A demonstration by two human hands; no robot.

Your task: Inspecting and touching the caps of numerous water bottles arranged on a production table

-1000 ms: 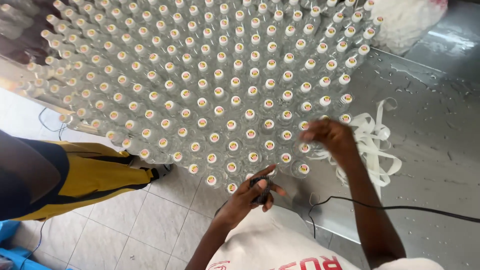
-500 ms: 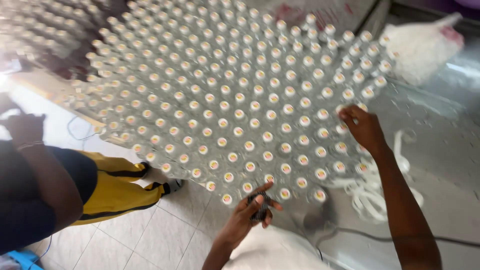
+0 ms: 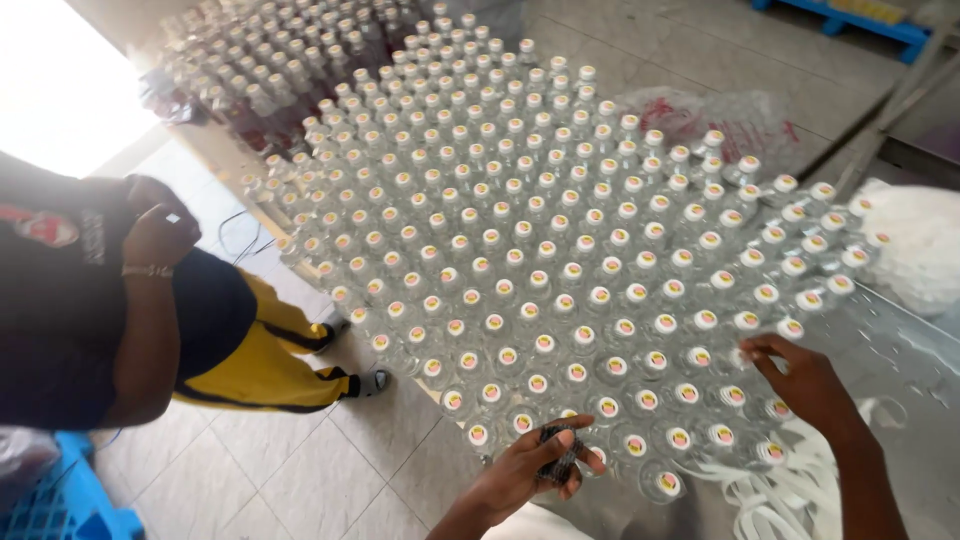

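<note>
A dense block of clear glass bottles (image 3: 560, 260) with white caps stands on the floor, seen from above. My left hand (image 3: 535, 465) is at the block's near edge, fingers closed around a small dark object (image 3: 560, 455) beside the front bottles. My right hand (image 3: 805, 385) rests on the caps at the near right corner of the block, fingers spread and touching the bottle tops; it holds nothing that I can see.
A co-worker in a black shirt and yellow trousers (image 3: 250, 350) stands at the left of the block. White plastic straps (image 3: 790, 490) lie on the floor at the lower right. A white sack (image 3: 920, 250) sits at the right, a blue crate (image 3: 50, 500) at the lower left.
The view has tilted up and pulled back, showing more bottles and the co-worker. My right hand slid down toward the near right corner. My left hand stays at the front edge.
</note>
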